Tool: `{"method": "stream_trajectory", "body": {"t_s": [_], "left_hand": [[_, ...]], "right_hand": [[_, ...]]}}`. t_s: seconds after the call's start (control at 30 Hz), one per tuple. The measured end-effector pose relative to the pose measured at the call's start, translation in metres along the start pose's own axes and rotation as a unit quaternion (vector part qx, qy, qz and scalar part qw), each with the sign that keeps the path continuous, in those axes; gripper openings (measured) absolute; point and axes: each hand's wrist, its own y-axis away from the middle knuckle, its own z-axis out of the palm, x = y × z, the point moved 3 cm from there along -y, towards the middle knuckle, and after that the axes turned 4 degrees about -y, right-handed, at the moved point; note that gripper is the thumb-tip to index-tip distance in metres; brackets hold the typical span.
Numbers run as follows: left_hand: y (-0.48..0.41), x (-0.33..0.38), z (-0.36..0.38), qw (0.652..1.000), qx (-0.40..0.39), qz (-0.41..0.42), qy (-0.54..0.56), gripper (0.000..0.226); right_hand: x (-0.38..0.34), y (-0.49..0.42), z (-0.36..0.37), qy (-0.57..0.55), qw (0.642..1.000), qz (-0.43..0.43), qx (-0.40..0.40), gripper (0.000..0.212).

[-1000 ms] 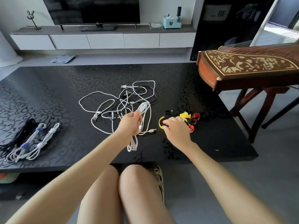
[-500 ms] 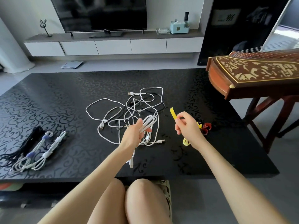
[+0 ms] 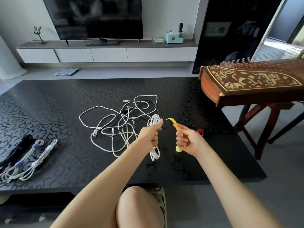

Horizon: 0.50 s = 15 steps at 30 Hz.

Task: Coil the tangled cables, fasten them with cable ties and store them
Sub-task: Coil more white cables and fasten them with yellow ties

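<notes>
Black scroll-patterned table (image 3: 65, 96) fills the foreground. Above its near half, the left hand (image 3: 150, 137) is clenched round a coiled white cable (image 3: 154, 153), whose long axis runs vertically. The right hand (image 3: 188, 141) pinches a yellow cable tie (image 3: 174, 124), its free end curving up and left toward the coil. Tied bundles (image 3: 28, 162) lie at the table's left; tangled cables (image 3: 115, 119) sprawl beyond the hands. The television (image 3: 98, 17) logo is too small to read.

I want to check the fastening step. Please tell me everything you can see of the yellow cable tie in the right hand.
The yellow cable tie is a thin, flat, flexible strip. The right hand grips its middle. Its free end rises past the thumb and curves leftward; its other end hangs below the fist, curled into a small roll. It seems to touch only that hand.
</notes>
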Motion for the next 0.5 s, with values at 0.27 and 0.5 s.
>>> {"method": "stream_trajectory", "body": {"t_s": [0.27, 0.5], "left_hand": [[-0.021, -0.013, 0.049, 0.968, -0.114, -0.162, 0.154, 0.045], [-0.035, -0.012, 0.062, 0.987, -0.068, -0.099, 0.104, 0.015]], "right_hand": [[0.002, 0.013, -0.014, -0.022, 0.999, 0.025, -0.022, 0.035], [-0.007, 0.014, -0.032, 0.162, 0.986, -0.013, 0.031, 0.012]]}}
